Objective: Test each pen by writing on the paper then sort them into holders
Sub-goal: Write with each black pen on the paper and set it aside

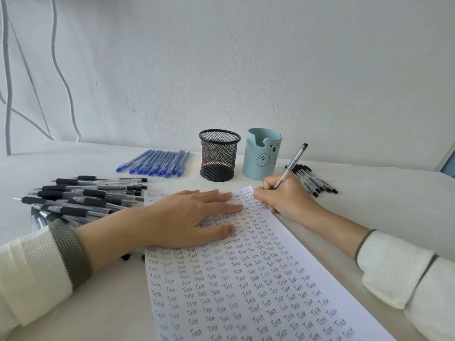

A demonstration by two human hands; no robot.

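Observation:
A white paper covered with rows of the handwritten word "Test" lies on the table. My left hand rests flat on its upper part, fingers straight. My right hand grips a clear pen with a black cap end, its tip touching the paper's top right corner. Behind the paper stand a black mesh holder and a light blue bear holder, side by side. What they hold inside I cannot see.
A heap of black-grip pens lies left of the paper. A row of blue pens lies behind it, left of the mesh holder. Several black-capped pens lie right of my right hand. A white wall rises behind the table.

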